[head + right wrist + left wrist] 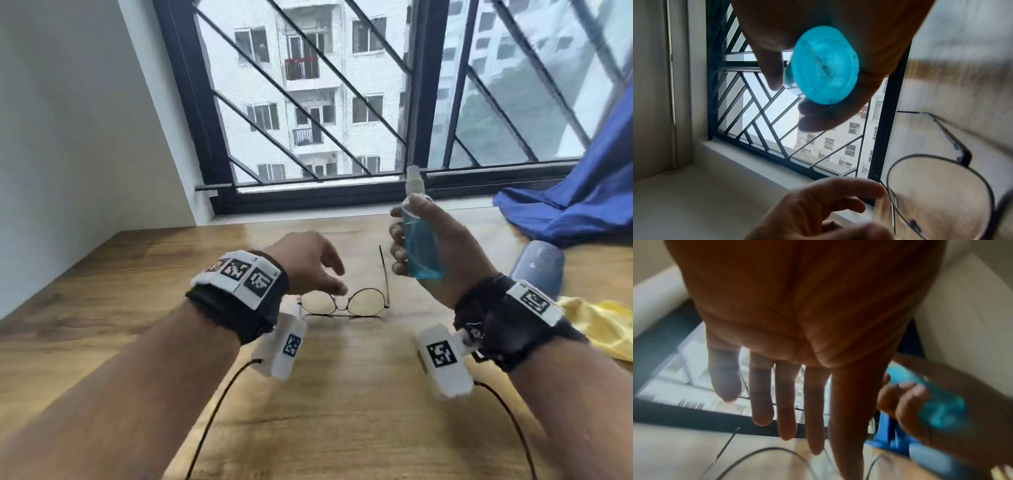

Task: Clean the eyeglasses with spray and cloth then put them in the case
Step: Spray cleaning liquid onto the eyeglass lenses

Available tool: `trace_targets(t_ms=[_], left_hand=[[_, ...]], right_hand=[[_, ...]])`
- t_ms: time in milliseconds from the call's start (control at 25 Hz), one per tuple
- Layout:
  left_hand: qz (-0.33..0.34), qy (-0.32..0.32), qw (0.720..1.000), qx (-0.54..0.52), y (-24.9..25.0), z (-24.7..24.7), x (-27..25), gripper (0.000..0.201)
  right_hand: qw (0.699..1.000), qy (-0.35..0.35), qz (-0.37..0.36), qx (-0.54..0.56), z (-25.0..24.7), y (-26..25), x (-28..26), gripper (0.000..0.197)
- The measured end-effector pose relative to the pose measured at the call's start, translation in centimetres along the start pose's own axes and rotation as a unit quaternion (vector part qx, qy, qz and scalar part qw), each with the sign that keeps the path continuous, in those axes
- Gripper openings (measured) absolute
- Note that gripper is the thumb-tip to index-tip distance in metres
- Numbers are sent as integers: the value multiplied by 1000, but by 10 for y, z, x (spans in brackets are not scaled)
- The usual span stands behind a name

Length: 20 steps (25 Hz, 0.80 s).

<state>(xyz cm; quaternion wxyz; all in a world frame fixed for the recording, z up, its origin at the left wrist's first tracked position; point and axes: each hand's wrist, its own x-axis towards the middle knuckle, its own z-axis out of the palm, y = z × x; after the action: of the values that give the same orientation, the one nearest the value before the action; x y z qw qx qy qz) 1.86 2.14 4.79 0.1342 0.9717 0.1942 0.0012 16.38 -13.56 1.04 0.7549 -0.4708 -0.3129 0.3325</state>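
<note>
- Wood-grain table [342, 394] carries everything; we note the eyeglasses [346, 303] lying mid-table with temples unfolded, lenses toward us.
- Left hand [308, 263] hovers over the left lens, fingers loose and holding nothing; we judge it is placed to lift the frame.
- Right hand [435, 246] is wrapped round the spray bottle [419, 246], held upright above the table, probably ready to spray.
- Yellow cloth [603, 325] waits at the right edge, grey-blue case [537, 267] just beyond it.
- Farther: blue fabric [575, 205] at the far right corner, barred window [342, 102], white wall left.
</note>
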Motion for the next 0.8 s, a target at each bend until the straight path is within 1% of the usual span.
trace_targets(t_ms=[80, 120, 160, 200, 280, 320, 360, 400, 440, 480, 520, 560, 600, 640, 680, 720, 760, 800], left_hand=[[-12, -21, 990, 136, 18, 8, 8, 40], [-18, -27, 983, 181, 23, 13, 12, 37], [-19, -31, 978, 208, 25, 18, 15, 33], [-19, -37, 976, 213, 27, 19, 19, 30], [-11, -34, 981, 190, 26, 23, 24, 28], [-4, -20, 985, 172, 24, 23, 25, 25], [6, 9, 989, 144, 20, 19, 26, 21], [19, 57, 994, 95, 14, 13, 27, 18], [33, 114, 993, 14, 6, 6, 27, 16], [44, 171, 978, -110, -1, -3, 24, 17], [44, 215, 937, -273, -8, -11, 19, 19], [38, 233, 864, -446, -14, -16, 12, 24], [32, 233, 784, -574, -19, -17, 7, 29], [26, 230, 726, -647, -25, -15, 4, 36], [24, 229, 691, -685, -31, -12, 3, 39], [22, 229, 668, -708, -36, -6, 2, 37], [17, 234, 648, -724, -42, -1, 4, 30], [6, 242, 638, -731, -42, 4, 3, 23]], right_hand=[[999, 17, -15, 37, -6, -3, 0, 37], [998, 19, -19, 53, -8, -5, 0, 38], [998, 21, -22, 62, -9, -6, 0, 38], [997, 26, -23, 64, -10, -7, 0, 39], [998, 32, -24, 58, -10, -6, -1, 40], [998, 31, -23, 55, -10, -6, -1, 41], [998, 28, -21, 54, -9, -7, -2, 42], [998, 20, -14, 57, -6, -9, -4, 42], [998, 9, -6, 59, -2, -11, -6, 43], [998, -6, 3, 60, 3, -13, -9, 44], [998, -24, 13, 63, 8, -14, -12, 47], [996, -47, 23, 66, 12, -14, -14, 50], [994, -76, 32, 72, 14, -13, -18, 54], [990, -108, 39, 79, 17, -10, -19, 56], [985, -141, 49, 92, 19, -7, -20, 57], [977, -172, 63, 113, 22, -3, -20, 57], [966, -204, 77, 136, 24, 1, -18, 55], [953, -238, 89, 165, 24, 3, -21, 52]])
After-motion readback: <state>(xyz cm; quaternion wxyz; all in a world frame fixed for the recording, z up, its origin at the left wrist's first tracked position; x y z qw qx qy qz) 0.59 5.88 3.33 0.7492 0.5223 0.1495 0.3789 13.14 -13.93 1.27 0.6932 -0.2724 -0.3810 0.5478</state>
